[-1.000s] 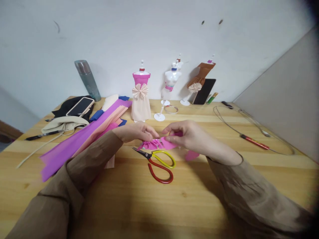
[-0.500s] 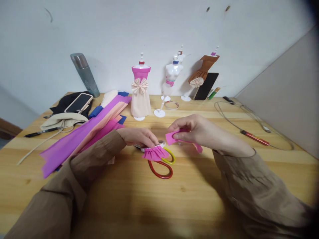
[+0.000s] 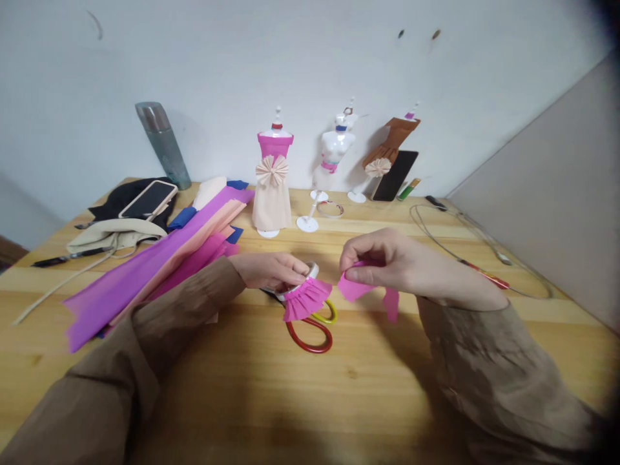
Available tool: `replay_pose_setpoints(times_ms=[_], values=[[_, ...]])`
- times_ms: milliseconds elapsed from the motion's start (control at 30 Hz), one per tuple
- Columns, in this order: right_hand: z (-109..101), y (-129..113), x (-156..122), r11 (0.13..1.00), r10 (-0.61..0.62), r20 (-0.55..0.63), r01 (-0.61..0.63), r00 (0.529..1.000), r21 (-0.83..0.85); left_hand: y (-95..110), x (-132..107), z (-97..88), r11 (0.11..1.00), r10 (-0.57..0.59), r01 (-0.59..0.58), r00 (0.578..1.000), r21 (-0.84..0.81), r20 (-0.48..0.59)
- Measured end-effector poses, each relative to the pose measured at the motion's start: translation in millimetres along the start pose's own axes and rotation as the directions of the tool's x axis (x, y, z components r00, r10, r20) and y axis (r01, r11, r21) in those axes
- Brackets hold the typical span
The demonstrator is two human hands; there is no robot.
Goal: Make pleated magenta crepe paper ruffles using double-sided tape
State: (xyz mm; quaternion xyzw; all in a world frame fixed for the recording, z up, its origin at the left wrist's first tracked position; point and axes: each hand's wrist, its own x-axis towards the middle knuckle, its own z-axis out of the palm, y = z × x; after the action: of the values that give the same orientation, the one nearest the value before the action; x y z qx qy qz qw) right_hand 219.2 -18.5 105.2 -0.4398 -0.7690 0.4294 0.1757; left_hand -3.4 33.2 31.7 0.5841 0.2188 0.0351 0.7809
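Note:
My left hand (image 3: 276, 270) pinches a white roll of tape (image 3: 314, 268), with a gathered pink crepe paper frill (image 3: 307, 297) along its front edge. Just to the right, my right hand (image 3: 380, 258) is closed on a strip of pink crepe paper (image 3: 356, 287); another end of it dangles below the palm. A gap separates strip and frill. Underneath my left hand lie scissors (image 3: 320, 349) with one red and one yellow handle loop, their blades mostly hidden.
Dress-form mannequins (image 3: 272, 194) stand by the wall, some in paper dresses. Coloured crepe paper sheets (image 3: 159, 265) lie at left beside a phone (image 3: 150, 199) and a leaning bottle (image 3: 163, 145). On the right are a cable (image 3: 436, 236) and a red tool (image 3: 489, 276).
My left hand has raised and tilted the tape roll, so more of the frill shows. My right hand has shifted slightly right with the strip, whose loose end now hangs lower.

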Motion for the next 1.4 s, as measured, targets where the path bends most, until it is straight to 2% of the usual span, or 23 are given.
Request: replay_pose_setpoints(times_ms=[100,200,333,467,700,1033,1400], values=[[4.2,-4.5,-1.8,0.999,-0.031,-0.004,0.031,1.000,-0.011,9.9,-6.5,4.2,0.997,0.052,-0.053,0.998,0.053,0.022],[9.8,-9.2,-4.8,0.998,-0.068,-0.046,0.067,0.997,-0.019,21.9,-14.7,8.5,0.973,0.113,-0.118,0.993,0.200,0.034],[17.9,-14.6,-7.5,0.994,-0.102,-0.051,0.100,0.993,-0.050,35.7,-25.3,15.2,0.940,0.094,-0.113,0.993,0.322,0.076],[26.4,-16.6,-7.7,0.988,-0.145,-0.062,0.141,0.988,-0.066,42.1,-30.1,19.7,0.906,0.089,-0.108,0.994,0.410,0.065],[33.4,-12.5,-5.3,0.979,-0.154,-0.126,0.134,0.980,-0.155,44.3,-31.2,21.4,0.874,0.089,-0.120,0.992,0.472,0.088],[36.4,-10.0,-5.6,0.934,-0.232,-0.125,0.185,0.965,-0.306,45.0,-30.1,21.1,0.851,0.088,-0.127,0.991,0.510,0.100],[44.1,-11.4,-1.6,0.896,-0.245,-0.161,0.160,0.956,-0.414,45.0,-27.9,21.4,0.814,0.083,-0.109,0.994,0.571,0.072]])
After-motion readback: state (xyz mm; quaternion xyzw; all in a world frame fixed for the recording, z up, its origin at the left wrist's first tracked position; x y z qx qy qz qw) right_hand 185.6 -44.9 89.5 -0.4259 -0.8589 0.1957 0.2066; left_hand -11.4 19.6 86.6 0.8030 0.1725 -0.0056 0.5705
